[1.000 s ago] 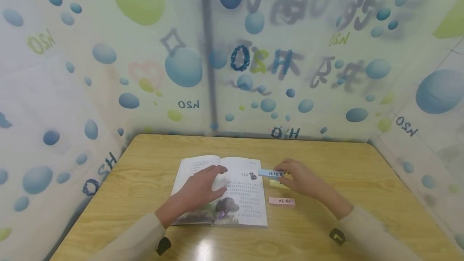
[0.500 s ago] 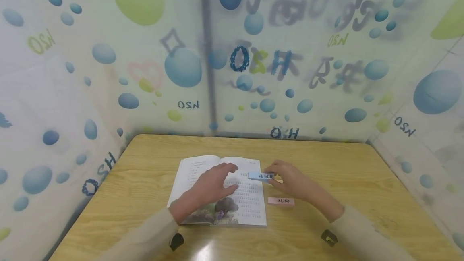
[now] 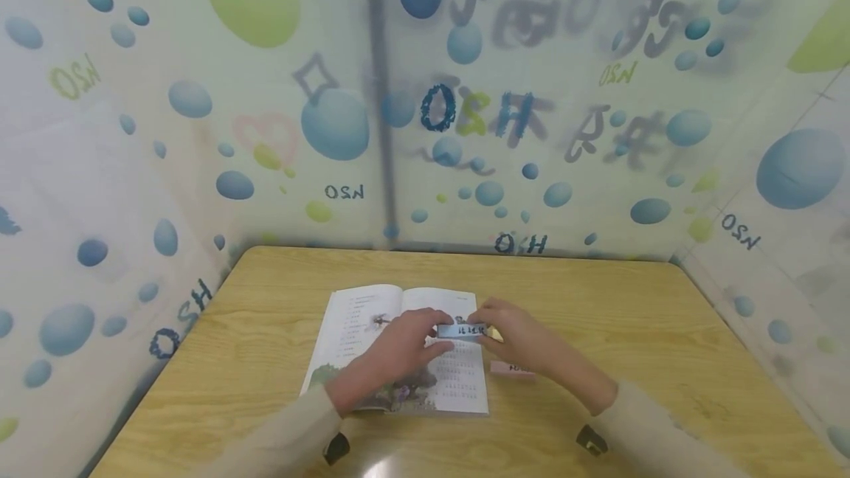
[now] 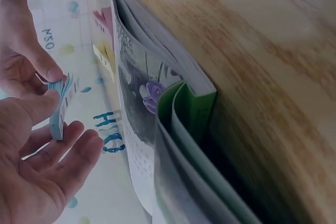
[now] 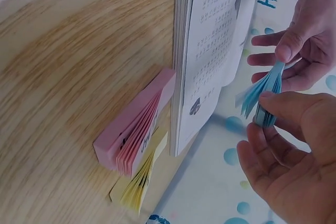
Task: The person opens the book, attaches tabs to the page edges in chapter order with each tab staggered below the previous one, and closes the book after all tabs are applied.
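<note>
Above the open book (image 3: 458, 383), a blue sticky note pad (image 3: 460, 331) with handwriting on it is held between both hands. My left hand (image 3: 401, 345) pinches one end with thumb and fingers. The other end is gripped by my right hand (image 3: 518, 334). In the right wrist view the thin sheets of the blue sticky note pad (image 5: 266, 95) fan apart between the two thumbs. A pink sticky note pad (image 5: 131, 135) lies beside the book, with a yellow sticky note pad (image 5: 136, 184) behind it. From the head view, the right hand mostly hides the yellow one.
The wooden table (image 3: 265, 330) carries the book, whose pages show print and tree pictures. A patterned curtain (image 3: 319, 168) with blue and green drops stands behind the table and along its sides.
My right hand has carried the blue sticky note pad leftward over the book. My left hand, earlier apart from it, has moved right and now pinches its other end.
</note>
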{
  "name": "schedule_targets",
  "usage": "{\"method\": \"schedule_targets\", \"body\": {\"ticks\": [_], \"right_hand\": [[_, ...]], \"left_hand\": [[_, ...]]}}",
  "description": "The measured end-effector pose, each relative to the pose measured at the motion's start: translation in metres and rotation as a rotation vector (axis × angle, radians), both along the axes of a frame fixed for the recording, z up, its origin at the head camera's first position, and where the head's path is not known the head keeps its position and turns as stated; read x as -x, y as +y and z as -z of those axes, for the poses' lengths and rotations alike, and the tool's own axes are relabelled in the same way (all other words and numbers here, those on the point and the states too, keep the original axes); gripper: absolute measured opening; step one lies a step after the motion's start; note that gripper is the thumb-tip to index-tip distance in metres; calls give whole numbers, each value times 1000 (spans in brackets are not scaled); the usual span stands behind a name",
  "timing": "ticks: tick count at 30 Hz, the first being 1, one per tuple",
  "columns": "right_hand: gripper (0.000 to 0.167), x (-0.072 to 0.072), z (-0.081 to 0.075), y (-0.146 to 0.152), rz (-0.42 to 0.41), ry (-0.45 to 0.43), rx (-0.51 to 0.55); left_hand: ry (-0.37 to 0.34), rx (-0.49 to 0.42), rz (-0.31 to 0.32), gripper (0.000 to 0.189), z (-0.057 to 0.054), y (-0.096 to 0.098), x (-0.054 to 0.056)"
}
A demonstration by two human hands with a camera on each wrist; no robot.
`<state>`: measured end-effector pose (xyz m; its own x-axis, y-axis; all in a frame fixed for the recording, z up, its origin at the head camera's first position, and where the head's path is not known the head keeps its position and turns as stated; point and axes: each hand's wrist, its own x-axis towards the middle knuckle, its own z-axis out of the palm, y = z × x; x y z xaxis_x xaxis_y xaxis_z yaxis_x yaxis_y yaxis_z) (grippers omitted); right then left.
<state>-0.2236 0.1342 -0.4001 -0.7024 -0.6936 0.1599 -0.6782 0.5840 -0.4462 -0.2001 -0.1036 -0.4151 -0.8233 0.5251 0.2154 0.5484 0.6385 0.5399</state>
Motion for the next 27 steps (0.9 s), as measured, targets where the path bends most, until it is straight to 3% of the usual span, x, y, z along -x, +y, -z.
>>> {"method": "schedule_targets", "body": {"ticks": [9,17,27], "right_hand": [[21,-2,4,-2,-40,-22,12],[22,-3,3,-1,-40,-57,67],[24,-3,2,-1,-23,-44,51]], "left_hand": [[-25,-9,-5,18,1,1,-3],[-19,9,-12,19,0,1,-5],[-19,37,-20,21,1,1,-6]]}}
